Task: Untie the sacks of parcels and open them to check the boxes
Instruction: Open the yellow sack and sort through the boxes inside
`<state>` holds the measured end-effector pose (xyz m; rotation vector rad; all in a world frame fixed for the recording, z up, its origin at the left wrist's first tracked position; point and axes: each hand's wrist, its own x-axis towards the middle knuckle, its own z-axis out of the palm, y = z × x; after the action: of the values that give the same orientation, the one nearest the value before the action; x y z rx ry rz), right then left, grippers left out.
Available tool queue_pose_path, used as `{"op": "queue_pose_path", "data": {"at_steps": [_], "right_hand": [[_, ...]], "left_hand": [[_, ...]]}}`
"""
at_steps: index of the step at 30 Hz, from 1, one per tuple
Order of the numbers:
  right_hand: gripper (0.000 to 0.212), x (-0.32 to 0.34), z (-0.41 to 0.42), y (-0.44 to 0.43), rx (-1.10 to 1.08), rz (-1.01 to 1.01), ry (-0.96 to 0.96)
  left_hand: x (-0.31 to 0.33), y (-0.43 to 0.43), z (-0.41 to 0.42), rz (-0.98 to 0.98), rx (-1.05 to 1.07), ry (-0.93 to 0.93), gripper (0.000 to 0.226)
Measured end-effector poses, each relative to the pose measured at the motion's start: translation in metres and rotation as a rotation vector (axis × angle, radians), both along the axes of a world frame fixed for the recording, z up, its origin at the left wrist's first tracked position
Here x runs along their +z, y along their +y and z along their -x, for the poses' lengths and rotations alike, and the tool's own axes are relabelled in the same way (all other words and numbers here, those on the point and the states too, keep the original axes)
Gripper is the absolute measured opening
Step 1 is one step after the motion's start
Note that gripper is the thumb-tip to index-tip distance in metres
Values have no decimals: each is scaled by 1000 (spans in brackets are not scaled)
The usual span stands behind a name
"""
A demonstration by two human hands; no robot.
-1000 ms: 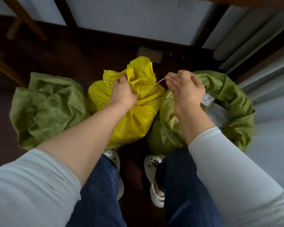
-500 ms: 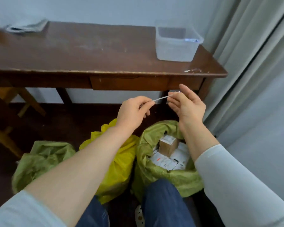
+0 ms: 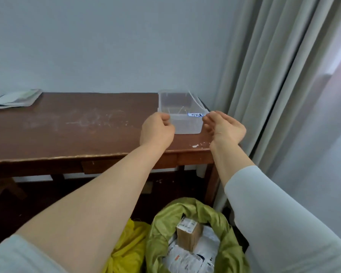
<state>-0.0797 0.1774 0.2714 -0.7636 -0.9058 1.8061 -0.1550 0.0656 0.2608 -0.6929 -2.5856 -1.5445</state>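
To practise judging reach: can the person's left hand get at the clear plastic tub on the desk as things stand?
Probably yes. The left hand is at the near left corner of the clear tub, above the desk, with nothing between them. Its fingers are curled, so it would likely have to open first.

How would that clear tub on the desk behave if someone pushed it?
The tub looks thin-walled and nearly empty, so it is probably light and would slide easily on the hard desk. Being low and wide, it seems unlikely to tip.
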Motion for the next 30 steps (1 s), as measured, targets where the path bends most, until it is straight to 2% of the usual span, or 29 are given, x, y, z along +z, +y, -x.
{"op": "queue_pose_path", "data": {"at_steps": [3,7,12,17,18,22,24,27,30], "right_hand": [[19,-1,28,11,36,-33,-135],[28,0,57,14,210,-21,-207],[47,-11,56,1,254,-312,-340],[51,-14,64,1,312,-417,-493],[52,-13,68,2,342,-471,-583],[51,-10,80,6,376,-956,-1126],[43,-9,83,3,375,-1050,-1234],[41,-11,83,-5,276,-1142,-1197],[44,-22,71,-26,212,-1254,-915]], "left_hand": [[-5,5,11,6,-12,-17,31],[-15,-4,23,27,17,-54,37],[-27,-21,28,19,33,-96,44],[-32,-30,23,50,16,-109,45],[-32,-31,22,52,8,-109,45],[-31,-31,28,57,4,-108,46],[-31,-30,32,63,11,-105,46],[-32,-28,36,60,17,-109,46],[-40,-34,37,77,27,-110,46]]}}
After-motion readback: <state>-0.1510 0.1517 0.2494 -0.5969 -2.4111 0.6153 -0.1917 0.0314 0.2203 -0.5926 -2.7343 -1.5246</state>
